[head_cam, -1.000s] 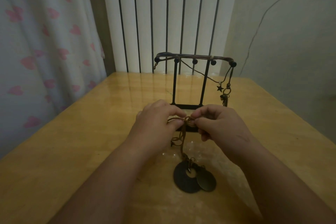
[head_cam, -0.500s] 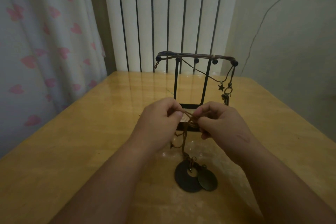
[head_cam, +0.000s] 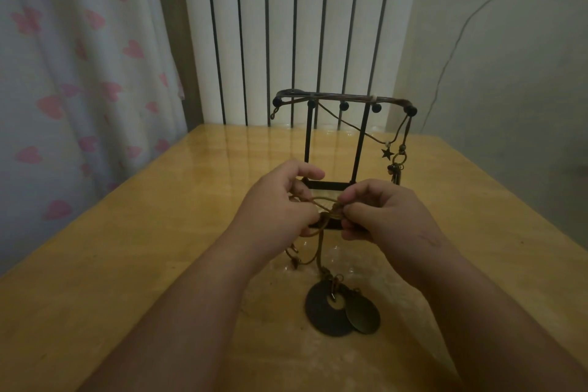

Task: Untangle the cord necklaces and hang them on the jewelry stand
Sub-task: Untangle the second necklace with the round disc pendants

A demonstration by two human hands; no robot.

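Observation:
A brown cord necklace (head_cam: 321, 234) is held between both hands above the table. My left hand (head_cam: 280, 207) pinches the cord on the left of its knot (head_cam: 331, 212). My right hand (head_cam: 385, 216) pinches the knot from the right. The cord runs down to two dark round pendants (head_cam: 342, 312) lying on the table. Behind my hands stands the black jewelry stand (head_cam: 361, 143). Another cord necklace with a star charm (head_cam: 387, 153) hangs from the stand's top bar toward its right end.
The wooden table (head_cam: 143, 248) reaches to a white slatted panel (head_cam: 286, 25) at the back. A curtain with pink hearts (head_cam: 70, 73) hangs on the left. A grey wall (head_cam: 509, 57) is on the right.
My hands have drawn slightly apart, and a loop of cord now shows between them at the knot. The pendants stay on the table.

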